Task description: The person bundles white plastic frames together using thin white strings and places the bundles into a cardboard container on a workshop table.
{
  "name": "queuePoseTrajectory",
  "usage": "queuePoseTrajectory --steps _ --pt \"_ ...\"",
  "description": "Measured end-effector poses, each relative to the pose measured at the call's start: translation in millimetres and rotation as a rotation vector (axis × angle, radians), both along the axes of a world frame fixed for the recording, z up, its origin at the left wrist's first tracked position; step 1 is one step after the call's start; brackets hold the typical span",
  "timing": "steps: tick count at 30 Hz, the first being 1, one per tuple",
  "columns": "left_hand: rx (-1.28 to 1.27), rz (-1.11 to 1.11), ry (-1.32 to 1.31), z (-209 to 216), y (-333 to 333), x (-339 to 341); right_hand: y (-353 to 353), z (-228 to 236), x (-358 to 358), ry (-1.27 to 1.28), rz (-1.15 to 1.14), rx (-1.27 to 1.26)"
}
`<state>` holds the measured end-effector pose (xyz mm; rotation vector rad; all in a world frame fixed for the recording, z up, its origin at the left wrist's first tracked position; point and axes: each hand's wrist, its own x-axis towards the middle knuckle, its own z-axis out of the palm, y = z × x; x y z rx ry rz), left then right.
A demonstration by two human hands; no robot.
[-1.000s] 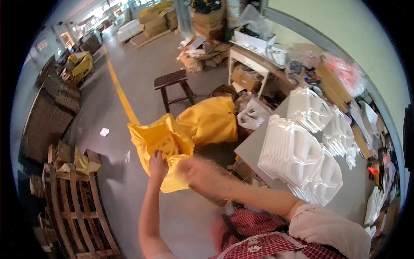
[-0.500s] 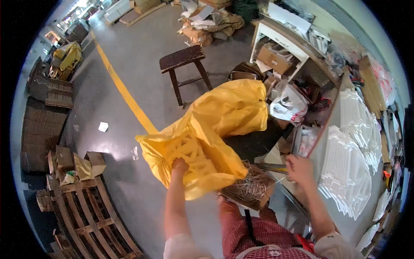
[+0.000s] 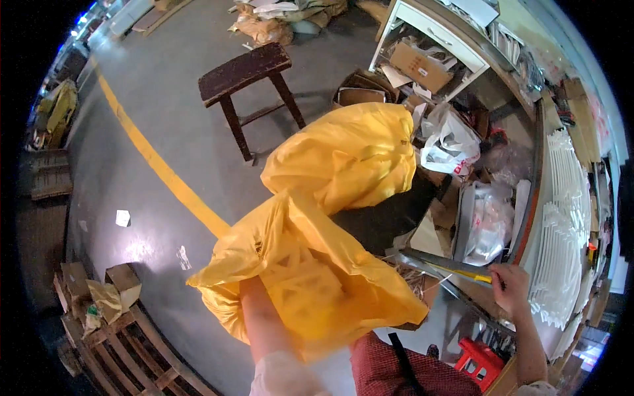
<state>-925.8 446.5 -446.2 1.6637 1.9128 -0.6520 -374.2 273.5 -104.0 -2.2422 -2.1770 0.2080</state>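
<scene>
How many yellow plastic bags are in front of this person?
2. One yellow bag hangs over the left hand, which is hidden inside it; the other yellow bag sits full on the floor beside the stool. Clutter may hide more.

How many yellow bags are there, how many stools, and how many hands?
Yellow bags: 2, the near yellow bag that the left hand reaches into, and the stuffed yellow bag behind it.
Stools: 2, the dark wooden stool and the small red stool.
Hands: 2, the left one mostly hidden, the right hand at the long flat piece.
Total: 6.
</scene>
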Motion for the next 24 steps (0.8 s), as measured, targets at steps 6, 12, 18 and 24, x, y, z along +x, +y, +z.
queuePoseTrajectory --steps 6,12,18,24 --pt "0.038 -0.047 -0.043 5 -14 3 4 7 -5 0.023 -0.004 0.011" --pt "0.188 -0.157 -0.182 44 -46 18 0 10 -6 0.091 0.011 0.101" --pt "0.617 -0.274 -0.305 142 -106 44 -6 -10 13 0.154 -0.006 0.074" --pt "0.702 0.148 -0.900 341 -151 75 -6 -6 17 0.274 -0.011 0.117"
